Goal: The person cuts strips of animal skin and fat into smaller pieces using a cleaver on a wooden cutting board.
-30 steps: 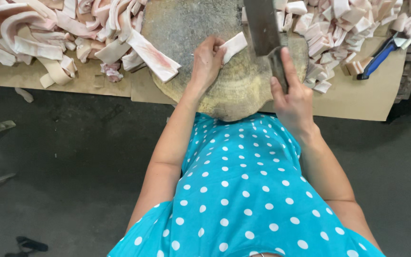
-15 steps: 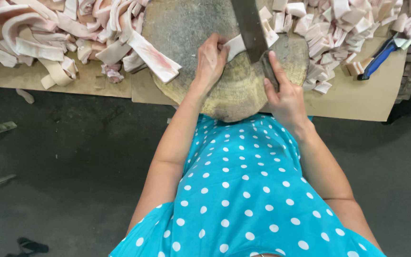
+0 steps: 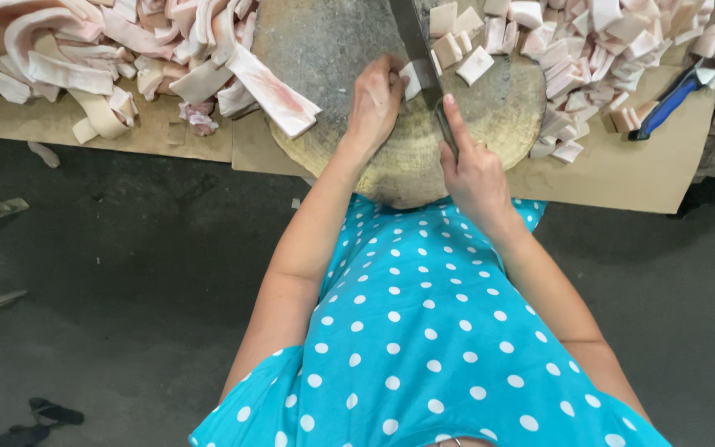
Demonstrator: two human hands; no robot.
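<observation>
- Presently, the right hand [image 3: 473,170] is clenched around the handle of a cleaver [image 3: 417,37], forefinger stretched along the spine; the blade runs away toward the far edge of the view and comes down just right of the other hand.
- Left hand [image 3: 374,103] is curled, fingertips pinning a pale strip of pork fat [image 3: 411,79] against the round wooden chopping block [image 3: 333,50]. Blade and fingertips look nearly touching.
- Cut cubes [image 3: 477,64] lie on the block just right of the blade; a bigger heap of cut pieces [image 3: 614,45] spreads further right, spilling onto the cardboard sheet [image 3: 622,178] covering the desk.
- Uncut long strips [image 3: 84,50] are piled on the left; one long strip [image 3: 271,83] overhangs the left rim of the block.
- A blue-handled knife [image 3: 672,103] lies unused at the far right, well apart from both hands.
- Judgement on doing this step well: keep the left fingertips tucked back so the knuckles, not the tips, face the blade; fat is likely slippery, so press the strip flat before each chop.
- Judgement: feed the strip rightward in even steps for cubes that match those already cut, and bring the blade straight down.
- Judgement: sweeping the cubes off the block to the right heap would leave the cutting spot free.
</observation>
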